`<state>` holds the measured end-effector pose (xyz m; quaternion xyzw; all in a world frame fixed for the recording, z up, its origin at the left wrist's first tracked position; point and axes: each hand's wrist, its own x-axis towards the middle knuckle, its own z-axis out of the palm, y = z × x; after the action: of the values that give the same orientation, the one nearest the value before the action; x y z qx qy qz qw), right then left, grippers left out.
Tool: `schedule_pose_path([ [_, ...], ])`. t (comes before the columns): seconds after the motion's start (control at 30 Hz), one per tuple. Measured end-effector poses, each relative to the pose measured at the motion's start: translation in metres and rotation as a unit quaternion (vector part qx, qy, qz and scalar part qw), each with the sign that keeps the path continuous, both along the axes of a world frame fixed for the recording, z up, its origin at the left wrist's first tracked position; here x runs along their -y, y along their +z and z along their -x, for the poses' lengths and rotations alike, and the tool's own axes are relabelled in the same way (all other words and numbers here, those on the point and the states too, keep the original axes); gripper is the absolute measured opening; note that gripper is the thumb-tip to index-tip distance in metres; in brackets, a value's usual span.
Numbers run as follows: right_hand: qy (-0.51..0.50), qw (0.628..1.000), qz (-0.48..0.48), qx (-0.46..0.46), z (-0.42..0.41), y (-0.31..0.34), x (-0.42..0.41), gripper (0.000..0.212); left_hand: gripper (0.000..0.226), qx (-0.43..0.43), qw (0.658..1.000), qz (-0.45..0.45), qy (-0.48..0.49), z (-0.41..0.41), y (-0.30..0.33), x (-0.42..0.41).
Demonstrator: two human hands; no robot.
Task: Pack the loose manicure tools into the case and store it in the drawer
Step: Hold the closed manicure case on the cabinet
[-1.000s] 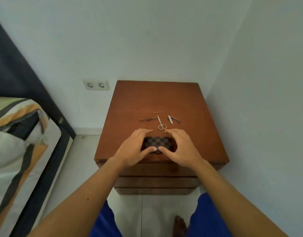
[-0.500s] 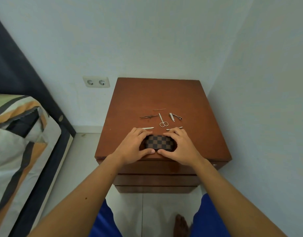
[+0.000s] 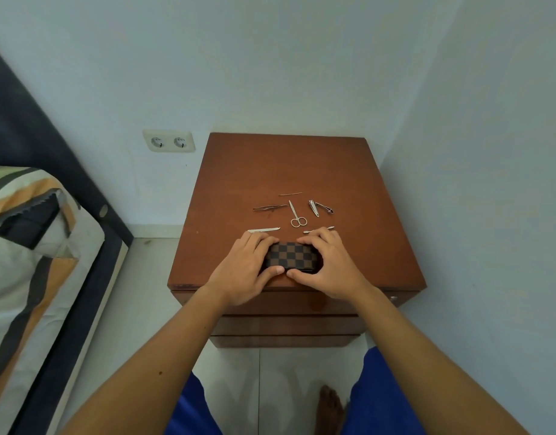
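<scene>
A brown checkered case (image 3: 290, 255) lies closed near the front edge of the wooden nightstand (image 3: 289, 164). My left hand (image 3: 245, 271) grips its left end and my right hand (image 3: 328, 266) grips its right end, thumbs meeting at the front. Behind the case lie loose metal tools: a nail file (image 3: 264, 230), small scissors (image 3: 296, 215), tweezers (image 3: 269, 207), nail clippers (image 3: 319, 208), a thin pin (image 3: 290, 194) and a cuticle pusher (image 3: 320, 229). The drawers (image 3: 286, 328) below the top are shut.
A bed with a striped cover (image 3: 28, 246) and dark frame stands at the left. A double wall socket (image 3: 169, 141) sits left of the nightstand. Walls close in behind and to the right. My bare foot (image 3: 330, 406) rests on the white tile floor.
Both hands have drawn the case slightly toward the front edge and lifted its near side, uncovering the nail file and cuticle pusher behind them. The loose tools have not moved.
</scene>
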<state>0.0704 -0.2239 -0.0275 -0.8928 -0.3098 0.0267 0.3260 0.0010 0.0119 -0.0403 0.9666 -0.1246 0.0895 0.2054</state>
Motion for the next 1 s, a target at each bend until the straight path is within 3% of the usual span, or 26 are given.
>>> schedule_pose_path([
  [0.2,0.002,1.000,-0.008,-0.023,-0.005,0.001,0.003,0.074,0.066,-0.002,1.000,-0.024,0.018,0.001,-0.003,0.005],
  [0.47,0.000,0.998,0.015,0.062,0.007,-0.002,0.000,0.074,0.065,-0.007,0.998,-0.059,0.011,0.001,-0.002,0.007],
  [0.73,-0.009,1.000,-0.003,0.010,0.004,0.002,0.005,0.083,0.070,-0.025,0.998,-0.049,0.025,0.000,0.000,0.008],
  [0.93,-0.012,0.999,-0.012,0.033,0.003,-0.002,0.001,0.070,0.068,-0.029,0.999,-0.036,0.027,0.000,0.001,0.008],
  [1.0,-0.011,0.999,-0.026,0.035,0.000,-0.003,-0.002,0.055,0.067,-0.027,0.999,-0.024,0.022,0.000,0.002,0.010],
])
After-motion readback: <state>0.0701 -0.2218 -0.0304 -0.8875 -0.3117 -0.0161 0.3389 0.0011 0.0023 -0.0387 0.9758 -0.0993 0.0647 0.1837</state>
